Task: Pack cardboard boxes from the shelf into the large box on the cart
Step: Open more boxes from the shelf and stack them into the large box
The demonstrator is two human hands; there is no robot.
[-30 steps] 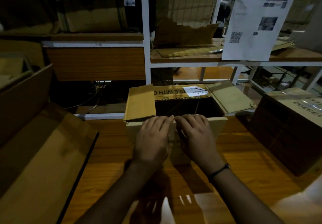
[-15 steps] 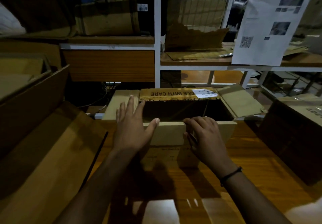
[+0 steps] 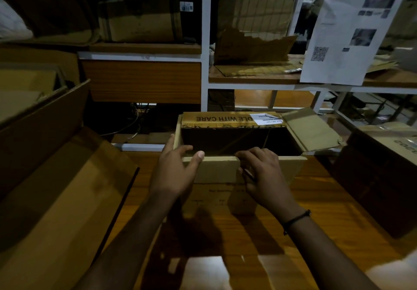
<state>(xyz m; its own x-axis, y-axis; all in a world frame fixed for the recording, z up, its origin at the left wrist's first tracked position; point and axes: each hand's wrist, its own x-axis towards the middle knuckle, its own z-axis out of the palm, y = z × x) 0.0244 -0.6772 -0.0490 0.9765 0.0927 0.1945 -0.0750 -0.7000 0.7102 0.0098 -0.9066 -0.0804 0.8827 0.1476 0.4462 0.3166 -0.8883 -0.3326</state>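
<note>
An open cardboard box (image 3: 216, 172) printed "HANDLE WITH CARE" stands on the wooden table in front of me, dark inside. Its right flap (image 3: 311, 129) sticks out, and its near flap is folded down outward. My left hand (image 3: 173, 172) clasps the near-left corner, with the fingers outside the left wall and the thumb on the near rim. My right hand (image 3: 261, 174) presses the near flap down, fingertips at the rim. The large open box (image 3: 56, 199) lies at my left with its flap spread out. More cardboard boxes (image 3: 140, 19) sit on the white shelf (image 3: 205, 64).
A closed dark box (image 3: 379, 177) stands on the table at the right. A torn piece of cardboard (image 3: 252, 48) leans on the middle shelf. A printed paper sheet (image 3: 352, 30) hangs at the upper right. Cables lie under the shelf behind the box.
My left hand left the middle of the near flap, pushed the left flap outward and down, and now grips the near-left corner. My right hand stayed on the near flap.
</note>
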